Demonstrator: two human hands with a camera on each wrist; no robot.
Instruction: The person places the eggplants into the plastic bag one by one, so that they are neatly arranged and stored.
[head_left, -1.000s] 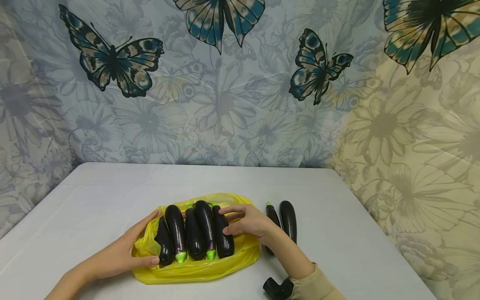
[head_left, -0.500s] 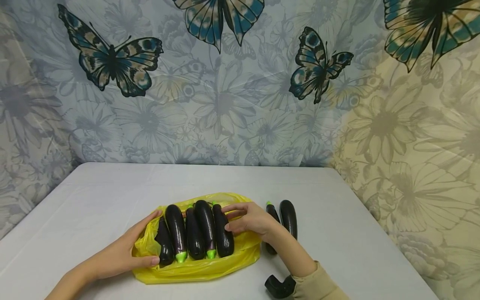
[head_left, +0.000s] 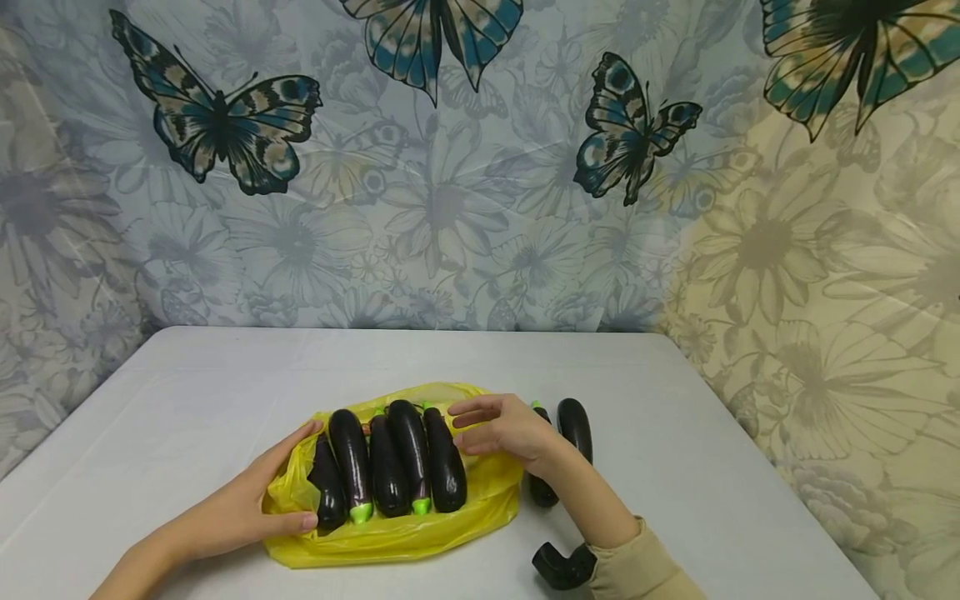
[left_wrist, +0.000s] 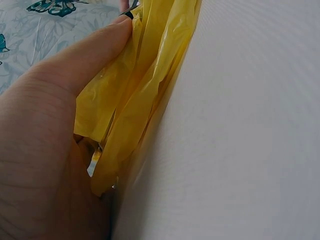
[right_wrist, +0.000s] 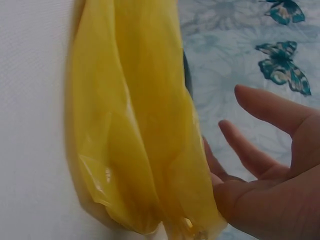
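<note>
A yellow plastic bag (head_left: 405, 546) lies on its side with several dark eggplants (head_left: 388, 471) in a row in its opening. Their skins are glossy, and some show green stem ends. My left hand (head_left: 240, 500) grips the bag's left end, thumb at the front and fingers at the back; its thumb (left_wrist: 95, 50) lies along the yellow film in the left wrist view. My right hand (head_left: 495, 429) hovers at the bag's right side, just off the rightmost eggplant (head_left: 446, 467). Its fingers (right_wrist: 272, 105) are spread and hold nothing in the right wrist view.
Right of the bag lie a long black eggplant (head_left: 574, 425) and another eggplant (head_left: 542, 492), partly behind my right wrist. A black elbow-shaped piece (head_left: 561, 568) sits beside my right sleeve. The white table (head_left: 225, 375) ends at a butterfly-patterned cloth (head_left: 450, 250).
My right hand has let go of the rightmost eggplant and drawn slightly right and up, its fingers now apart from it. The left hand stays on the bag.
</note>
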